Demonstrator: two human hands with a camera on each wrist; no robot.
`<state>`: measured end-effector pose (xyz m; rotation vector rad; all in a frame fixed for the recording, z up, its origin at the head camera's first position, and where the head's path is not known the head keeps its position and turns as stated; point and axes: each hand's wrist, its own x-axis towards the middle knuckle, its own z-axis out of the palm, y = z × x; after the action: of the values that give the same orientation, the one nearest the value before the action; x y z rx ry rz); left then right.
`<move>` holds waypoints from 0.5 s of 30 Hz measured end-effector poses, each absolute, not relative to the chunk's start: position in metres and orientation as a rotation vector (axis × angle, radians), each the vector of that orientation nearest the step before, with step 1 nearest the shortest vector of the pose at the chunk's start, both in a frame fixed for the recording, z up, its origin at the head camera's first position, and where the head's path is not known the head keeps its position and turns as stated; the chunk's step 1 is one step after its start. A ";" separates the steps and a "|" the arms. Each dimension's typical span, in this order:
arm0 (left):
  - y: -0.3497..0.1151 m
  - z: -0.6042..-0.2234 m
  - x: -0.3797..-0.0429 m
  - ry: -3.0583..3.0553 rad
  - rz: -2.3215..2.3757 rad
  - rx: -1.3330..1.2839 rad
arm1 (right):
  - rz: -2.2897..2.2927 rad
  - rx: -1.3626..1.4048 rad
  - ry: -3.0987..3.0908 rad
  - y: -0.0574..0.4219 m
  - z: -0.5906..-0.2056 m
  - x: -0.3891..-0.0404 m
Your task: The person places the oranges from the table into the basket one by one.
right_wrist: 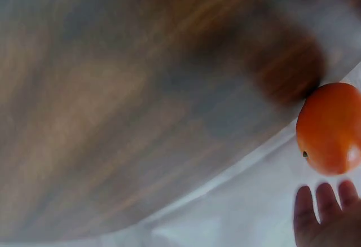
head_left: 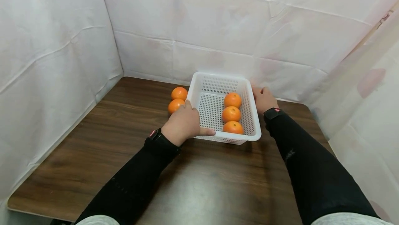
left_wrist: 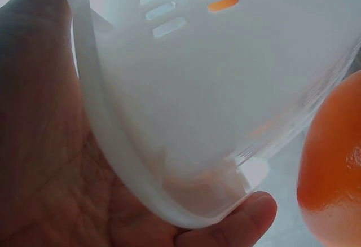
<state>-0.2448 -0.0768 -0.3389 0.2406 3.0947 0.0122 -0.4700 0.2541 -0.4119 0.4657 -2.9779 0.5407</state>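
Observation:
A white plastic basket (head_left: 204,102) with slotted walls stands at the back of the table. Three oranges (head_left: 231,114) lie in a row along its right side. My left hand (head_left: 184,122) grips the front left corner, thumb along the front rim; the left wrist view shows the palm and a fingertip around the basket rim (left_wrist: 113,140). My right hand (head_left: 265,99) is beside the basket's right wall, its fingers partly hidden in the head view. The right wrist view shows straight fingers (right_wrist: 327,210) just below an orange (right_wrist: 330,128), with a small gap between.
Two more oranges (head_left: 176,105) sit on the table left of the basket, close to my left fingers. The brown wooden table (head_left: 103,141) meets white cloth walls (head_left: 187,17) at the back and both sides.

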 end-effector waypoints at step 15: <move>-0.077 -0.336 -0.244 3.095 0.026 0.257 | 0.495 0.552 -3.188 0.268 -0.410 -0.455</move>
<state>-0.2436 -0.0770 -0.3364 0.2573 3.0948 0.0264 -0.4552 0.2676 -0.4096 0.5524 -3.1884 0.4955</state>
